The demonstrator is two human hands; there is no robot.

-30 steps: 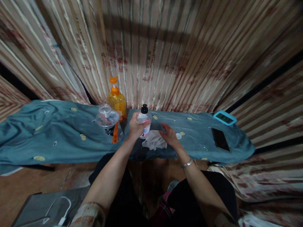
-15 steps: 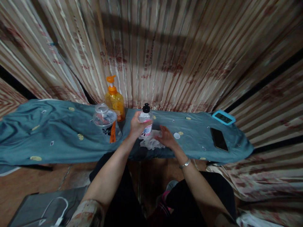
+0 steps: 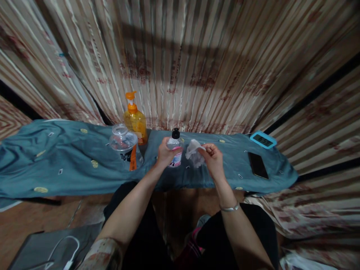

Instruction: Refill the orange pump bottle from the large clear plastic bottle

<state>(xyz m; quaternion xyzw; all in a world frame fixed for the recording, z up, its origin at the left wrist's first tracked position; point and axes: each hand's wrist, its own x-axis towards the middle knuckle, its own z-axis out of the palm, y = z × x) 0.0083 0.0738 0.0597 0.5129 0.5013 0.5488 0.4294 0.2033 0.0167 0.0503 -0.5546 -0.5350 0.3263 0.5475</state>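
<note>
Reading the bottle as the dial's centre, a silver bangle (image 3: 230, 209) is nearest, at 4 o'clock. The 2 hands are apart above the cloth-covered counter (image 3: 230, 170). The left hand (image 3: 165, 153) wraps the black-capped clear bottle (image 3: 176, 159), long axis upright, cap pointing up; base contact is hard to tell. Just beside it, at 3 o'clock, the right hand (image 3: 214, 156) pinches a crumpled white tissue (image 3: 194, 154). A black smartphone (image 3: 258, 165) lies farther out at 3, a clear plastic jar (image 3: 123, 144) at 9. Beyond are an orange pump bottle (image 3: 135, 123) at 10, a blue-framed digital clock (image 3: 263, 140) near 3, and a curtain (image 3: 174, 75).
</note>
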